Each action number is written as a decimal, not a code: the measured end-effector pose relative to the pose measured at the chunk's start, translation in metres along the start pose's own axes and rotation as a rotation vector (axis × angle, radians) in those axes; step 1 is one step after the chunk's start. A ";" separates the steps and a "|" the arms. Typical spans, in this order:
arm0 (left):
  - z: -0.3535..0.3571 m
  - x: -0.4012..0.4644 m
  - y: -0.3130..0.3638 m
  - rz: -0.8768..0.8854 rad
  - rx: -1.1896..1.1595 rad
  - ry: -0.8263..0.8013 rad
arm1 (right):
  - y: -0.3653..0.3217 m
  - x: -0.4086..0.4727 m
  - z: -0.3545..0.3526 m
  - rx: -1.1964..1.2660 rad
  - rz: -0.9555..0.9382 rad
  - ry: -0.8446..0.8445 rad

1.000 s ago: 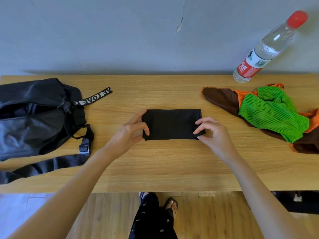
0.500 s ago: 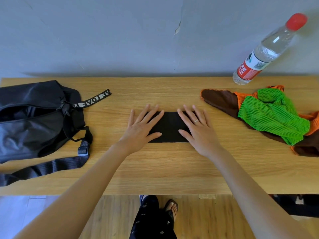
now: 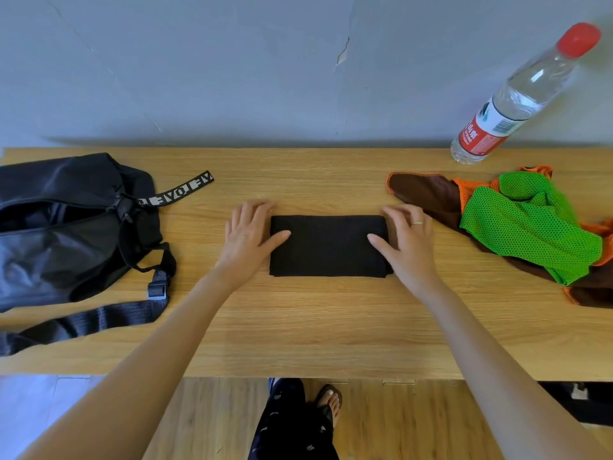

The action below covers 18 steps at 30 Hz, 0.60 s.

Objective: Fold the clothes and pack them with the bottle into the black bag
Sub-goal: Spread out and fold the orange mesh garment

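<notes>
while the black cloth (image 3: 328, 245) lies folded into a flat rectangle, left hand (image 3: 247, 239) and right hand (image 3: 406, 242) rest open at its ends.

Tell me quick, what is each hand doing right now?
Left hand: open, thumb resting on the folded black cloth.
Right hand: open, thumb on the cloth's other end.

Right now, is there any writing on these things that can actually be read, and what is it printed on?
"VOLEV": roughly, white block letters, seen upside down and partly cut off, on the black strap tag of the black bag.
Red label on the water bottle: white characters and a barcode, too small and blurred to read.
Nothing else carries text.
</notes>
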<state>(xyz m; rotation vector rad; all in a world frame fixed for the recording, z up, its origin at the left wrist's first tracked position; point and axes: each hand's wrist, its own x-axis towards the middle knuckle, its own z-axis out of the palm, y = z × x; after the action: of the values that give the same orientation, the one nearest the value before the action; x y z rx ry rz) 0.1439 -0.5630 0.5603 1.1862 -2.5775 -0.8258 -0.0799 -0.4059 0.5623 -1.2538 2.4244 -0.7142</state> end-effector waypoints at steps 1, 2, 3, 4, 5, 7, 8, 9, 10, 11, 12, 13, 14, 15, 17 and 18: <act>0.000 0.001 -0.002 -0.022 0.022 0.036 | 0.002 0.003 -0.001 0.004 0.021 0.002; 0.000 0.003 -0.003 -0.046 0.040 0.051 | 0.002 0.005 -0.002 0.017 0.043 -0.008; 0.001 0.004 -0.004 -0.071 0.046 0.048 | 0.002 0.008 -0.003 0.028 0.065 -0.020; 0.002 0.005 -0.004 -0.098 0.036 0.034 | 0.001 0.010 -0.003 0.034 0.082 -0.029; 0.003 0.006 -0.002 -0.122 0.014 0.019 | 0.000 0.011 -0.003 0.038 0.095 -0.034; 0.002 0.006 0.002 -0.150 -0.053 0.003 | -0.002 0.013 -0.002 0.052 0.097 -0.039; 0.002 0.006 0.003 -0.147 -0.098 -0.003 | -0.004 0.012 -0.002 0.068 0.089 -0.043; 0.001 0.006 0.005 -0.138 -0.151 -0.011 | -0.005 0.010 -0.002 0.097 0.081 -0.047; 0.000 0.005 0.006 -0.136 -0.222 -0.025 | -0.007 0.008 -0.002 0.144 0.081 -0.054; -0.003 0.003 0.008 -0.148 -0.313 -0.043 | -0.009 0.005 -0.004 0.213 0.086 -0.064; -0.006 0.001 0.012 -0.178 -0.418 -0.060 | -0.010 0.003 -0.006 0.295 0.090 -0.073; -0.009 -0.001 0.016 -0.209 -0.519 -0.074 | -0.012 0.000 -0.009 0.376 0.094 -0.080; -0.012 -0.004 0.019 -0.232 -0.605 -0.085 | -0.014 -0.003 -0.013 0.452 0.103 -0.089; -0.015 -0.006 0.022 -0.250 -0.678 -0.093 | -0.016 -0.005 -0.017 0.538 0.113 -0.099; -0.021 -0.013 0.030 -0.268 -0.803 -0.098 | -0.021 -0.011 -0.025 0.736 0.125 -0.120; -0.024 -0.016 0.033 -0.268 -0.850 -0.097 | -0.024 -0.013 -0.030 0.803 0.122 -0.125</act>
<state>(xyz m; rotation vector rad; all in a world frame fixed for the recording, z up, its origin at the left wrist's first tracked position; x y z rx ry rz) 0.1426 -0.5439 0.5991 1.1966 -1.7630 -1.8123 -0.0711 -0.3982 0.6010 -0.7769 1.7761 -1.3357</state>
